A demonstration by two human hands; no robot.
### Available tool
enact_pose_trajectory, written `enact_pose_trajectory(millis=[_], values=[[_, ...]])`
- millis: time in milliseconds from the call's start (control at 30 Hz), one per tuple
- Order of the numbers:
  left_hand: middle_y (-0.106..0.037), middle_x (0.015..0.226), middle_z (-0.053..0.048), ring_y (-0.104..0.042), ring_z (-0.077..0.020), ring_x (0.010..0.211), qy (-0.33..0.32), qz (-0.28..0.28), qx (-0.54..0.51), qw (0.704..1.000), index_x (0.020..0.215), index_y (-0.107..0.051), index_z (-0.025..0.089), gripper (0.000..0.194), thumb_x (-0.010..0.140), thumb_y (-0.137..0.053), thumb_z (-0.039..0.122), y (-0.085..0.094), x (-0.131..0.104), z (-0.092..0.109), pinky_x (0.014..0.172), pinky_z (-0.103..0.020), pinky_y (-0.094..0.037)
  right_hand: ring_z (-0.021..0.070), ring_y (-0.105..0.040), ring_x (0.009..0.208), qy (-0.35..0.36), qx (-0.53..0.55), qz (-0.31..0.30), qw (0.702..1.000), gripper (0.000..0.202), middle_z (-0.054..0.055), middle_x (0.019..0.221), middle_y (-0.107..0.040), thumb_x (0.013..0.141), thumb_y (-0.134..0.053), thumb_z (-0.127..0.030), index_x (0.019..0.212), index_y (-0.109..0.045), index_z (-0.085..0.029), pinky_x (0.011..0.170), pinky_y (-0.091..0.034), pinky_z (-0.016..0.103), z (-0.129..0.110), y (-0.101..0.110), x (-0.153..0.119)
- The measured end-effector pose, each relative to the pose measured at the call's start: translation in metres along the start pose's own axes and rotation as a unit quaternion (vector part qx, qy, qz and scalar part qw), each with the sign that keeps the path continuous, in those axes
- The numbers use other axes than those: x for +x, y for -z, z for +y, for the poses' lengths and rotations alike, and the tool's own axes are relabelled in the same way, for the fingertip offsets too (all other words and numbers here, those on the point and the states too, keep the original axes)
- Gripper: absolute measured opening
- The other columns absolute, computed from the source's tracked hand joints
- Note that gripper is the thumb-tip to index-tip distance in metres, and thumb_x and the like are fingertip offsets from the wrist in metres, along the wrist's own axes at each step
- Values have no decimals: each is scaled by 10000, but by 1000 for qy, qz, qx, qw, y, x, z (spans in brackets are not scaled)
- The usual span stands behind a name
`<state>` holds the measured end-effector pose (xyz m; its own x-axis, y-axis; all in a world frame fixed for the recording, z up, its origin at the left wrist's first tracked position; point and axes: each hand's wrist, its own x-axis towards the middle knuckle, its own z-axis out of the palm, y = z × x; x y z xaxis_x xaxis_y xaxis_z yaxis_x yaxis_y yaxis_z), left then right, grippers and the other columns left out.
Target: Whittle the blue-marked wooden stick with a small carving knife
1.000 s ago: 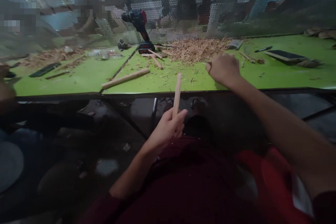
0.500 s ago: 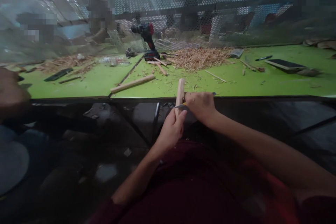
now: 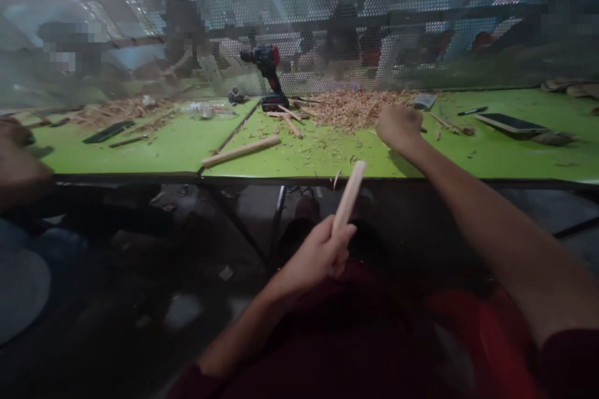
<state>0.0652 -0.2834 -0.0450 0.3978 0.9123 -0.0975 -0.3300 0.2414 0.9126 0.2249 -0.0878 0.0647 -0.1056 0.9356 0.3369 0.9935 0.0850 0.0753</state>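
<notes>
My left hand [image 3: 321,249] grips the lower end of a pale wooden stick [image 3: 349,196], which points up and to the right in front of the table edge. Over the green table [image 3: 178,159], beside the heap of wood shavings [image 3: 349,109], my right hand [image 3: 400,128] is closed. The knife seen earlier in it is mostly hidden; only a small dark end shows by the fist. A thin curled shaving [image 3: 337,179] is near the table edge, left of the stick's tip.
A cordless drill [image 3: 269,78] stands behind a second wooden stick [image 3: 241,151]. At the right are a phone [image 3: 512,123] and a pen [image 3: 472,111]. Another person's hand [image 3: 21,162] is at the far left. A mesh screen [image 3: 318,25] runs behind the table.
My right hand has moved forward and right, away from the stick, over the table. My left hand has shifted slightly right and down, and the stick now leans right. A shaving has come into view.
</notes>
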Motion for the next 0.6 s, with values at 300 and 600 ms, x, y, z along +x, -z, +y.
enact_pose_trajectory(millis=[300, 600], values=[[-374, 528, 115, -236, -9, 348, -46, -15, -94, 994, 807, -384, 211, 324, 912, -564, 459, 13, 9, 3, 346, -128, -250, 220, -664, 764, 116, 18, -61, 991, 376, 118, 869, -737, 931, -396, -317, 919, -760, -224, 649, -445, 290, -35, -7, -106], [-370, 509, 120, -252, -14, 333, -76, 49, -55, 994, 801, -358, 224, 343, 885, -604, 448, 7, 8, 9, 320, -120, -196, 229, -661, 707, 174, -2, -21, 985, 313, 124, 770, -717, 913, -397, -149, 931, -710, -140, 585, -400, 279, -64, -11, -118]])
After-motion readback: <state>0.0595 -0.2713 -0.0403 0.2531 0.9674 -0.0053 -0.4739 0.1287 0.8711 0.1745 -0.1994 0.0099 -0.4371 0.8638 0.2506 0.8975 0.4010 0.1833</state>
